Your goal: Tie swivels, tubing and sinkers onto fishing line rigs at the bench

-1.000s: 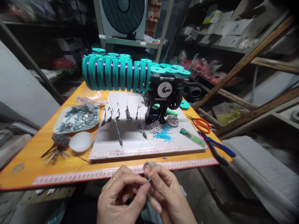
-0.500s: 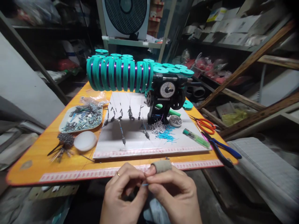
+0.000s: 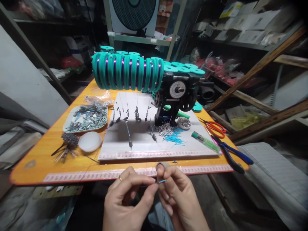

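Note:
Just in front of the table's near edge, my left hand (image 3: 131,195) is closed in a pinch, thumb against forefinger, at the left end of a thin blue tube (image 3: 162,181). Opposite it, my right hand (image 3: 176,192) has its fingers curled in, with thumb and fingertips at the tube's right end. A beige wrap (image 3: 162,165) covers one right finger. A small dark bit shows by the left fingertips, too small to name. Similar blue pieces (image 3: 174,138) lie on the white board (image 3: 141,144) beyond, beside a pile of silver beads (image 3: 165,129).
A black stand (image 3: 166,109) carries a row of teal spools (image 3: 127,72); dark weights (image 3: 130,143) hang from its lines. On the left are a parts tray (image 3: 86,130) and a white dish (image 3: 90,141). Orange scissors (image 3: 216,129) and blue-handled pliers (image 3: 234,154) lie right.
My right hand has turned and drawn slightly apart from my left, exposing more of the blue tube. Both hands sit slightly higher. The whole view has shifted a little.

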A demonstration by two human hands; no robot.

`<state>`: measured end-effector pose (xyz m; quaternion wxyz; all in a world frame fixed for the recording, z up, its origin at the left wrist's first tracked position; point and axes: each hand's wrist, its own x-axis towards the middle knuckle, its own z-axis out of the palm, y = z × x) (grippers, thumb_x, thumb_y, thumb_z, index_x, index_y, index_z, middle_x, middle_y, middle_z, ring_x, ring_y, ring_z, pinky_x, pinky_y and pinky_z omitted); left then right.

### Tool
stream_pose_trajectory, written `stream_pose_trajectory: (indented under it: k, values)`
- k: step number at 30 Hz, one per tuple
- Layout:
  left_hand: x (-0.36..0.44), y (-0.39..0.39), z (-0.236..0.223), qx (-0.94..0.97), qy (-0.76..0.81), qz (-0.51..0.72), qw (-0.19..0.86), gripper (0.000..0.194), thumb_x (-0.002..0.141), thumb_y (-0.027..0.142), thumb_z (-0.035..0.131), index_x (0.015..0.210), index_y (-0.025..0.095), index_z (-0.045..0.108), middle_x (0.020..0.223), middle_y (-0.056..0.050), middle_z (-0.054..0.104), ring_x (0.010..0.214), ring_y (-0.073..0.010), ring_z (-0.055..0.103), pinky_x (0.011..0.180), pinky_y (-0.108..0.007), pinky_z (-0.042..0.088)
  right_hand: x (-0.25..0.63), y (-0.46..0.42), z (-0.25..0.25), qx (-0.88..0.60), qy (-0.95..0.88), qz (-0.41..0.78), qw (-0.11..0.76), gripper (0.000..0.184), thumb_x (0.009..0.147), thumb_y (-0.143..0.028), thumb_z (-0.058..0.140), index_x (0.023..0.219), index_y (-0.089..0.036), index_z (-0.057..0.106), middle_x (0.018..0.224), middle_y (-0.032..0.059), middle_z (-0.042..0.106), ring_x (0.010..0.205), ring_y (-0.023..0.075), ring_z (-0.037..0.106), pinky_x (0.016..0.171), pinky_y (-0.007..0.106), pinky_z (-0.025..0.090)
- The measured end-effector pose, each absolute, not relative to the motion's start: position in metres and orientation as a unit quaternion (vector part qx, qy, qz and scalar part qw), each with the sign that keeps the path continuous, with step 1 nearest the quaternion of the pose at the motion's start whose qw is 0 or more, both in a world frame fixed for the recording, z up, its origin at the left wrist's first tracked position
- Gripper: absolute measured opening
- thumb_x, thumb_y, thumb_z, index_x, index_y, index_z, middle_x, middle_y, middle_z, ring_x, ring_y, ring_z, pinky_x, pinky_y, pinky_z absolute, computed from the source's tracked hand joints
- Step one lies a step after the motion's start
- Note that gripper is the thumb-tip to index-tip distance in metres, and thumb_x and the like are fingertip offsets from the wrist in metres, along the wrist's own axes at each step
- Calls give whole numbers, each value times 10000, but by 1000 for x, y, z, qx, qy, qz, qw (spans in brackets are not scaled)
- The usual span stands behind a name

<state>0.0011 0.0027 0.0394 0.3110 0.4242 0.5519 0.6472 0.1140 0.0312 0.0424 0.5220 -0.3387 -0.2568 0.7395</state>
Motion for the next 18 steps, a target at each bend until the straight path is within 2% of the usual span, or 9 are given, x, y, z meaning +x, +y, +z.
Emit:
stream_pose_trajectory:
  k: [3, 6, 9, 14, 18]
  values:
    - [3, 2, 39, 429, 547, 654, 298, 146, 764, 161, 762, 793, 300, 796, 632, 40, 572, 571, -96, 516, 507, -181, 393, 110, 30, 42, -327, -249, 749, 519, 206, 760, -377, 841, 760, -208, 724, 831, 6, 649, 516, 32, 482, 418, 104, 372]
    - [2, 1, 39, 435, 545, 652, 296, 157, 764, 159, 766, 806, 304, 806, 626, 36, 588, 556, -96, 517, 490, -189, 388, 110, 30, 41, -335, -257, 749, 511, 248, 795, -433, 805, 757, -196, 743, 789, 12, 667, 498, 29, 490, 490, 135, 431]
    - [0, 1, 40, 434, 555, 646, 293, 133, 758, 163, 774, 777, 291, 805, 608, 35, 572, 535, -94, 478, 468, -192, 367, 110, 31, 40, -354, -256, 749, 499, 245, 781, -431, 819, 776, -192, 767, 792, 21, 681, 545, 45, 506, 560, 152, 460]
    - [1, 2, 42, 417, 527, 661, 334, 140, 796, 135, 719, 780, 268, 764, 704, 17, 635, 633, -126, 615, 576, -206, 495, 110, 31, 41, -347, -261, 758, 487, 158, 748, -334, 857, 785, -211, 764, 893, 15, 682, 629, 63, 533, 656, 174, 483]
    - [2, 3, 42, 431, 521, 657, 333, 162, 811, 100, 669, 757, 245, 714, 715, 26, 627, 635, -114, 626, 590, -197, 492, 108, 28, 41, -335, -261, 762, 489, 153, 747, -318, 857, 797, -225, 747, 911, 2, 667, 683, 74, 551, 706, 175, 485]
